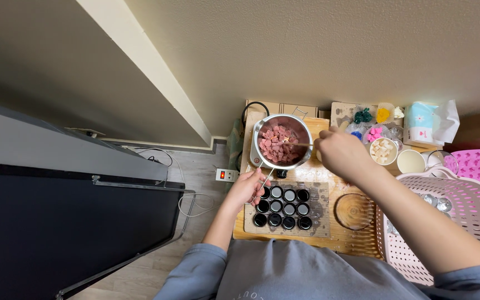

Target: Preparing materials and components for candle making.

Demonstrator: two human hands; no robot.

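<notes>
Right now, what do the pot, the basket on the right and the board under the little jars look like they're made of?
The pot looks like bare metal, probably steel: silvery, shiny rim and wire handle. The basket looks like moulded plastic: uniform matt pink with regular slots. The board under the jars looks like pale wood with visible grain, though its surface is partly stained and hard to judge.

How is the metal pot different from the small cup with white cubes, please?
The metal pot is wide, shiny steel and has a wire handle; the small cup is much smaller, pale, and shows no handle. The pot holds pink chunks; the cup holds white cubes. The left hand grips the pot's handle; no hand touches the cup. Both are round, open containers on the wooden table.
</notes>
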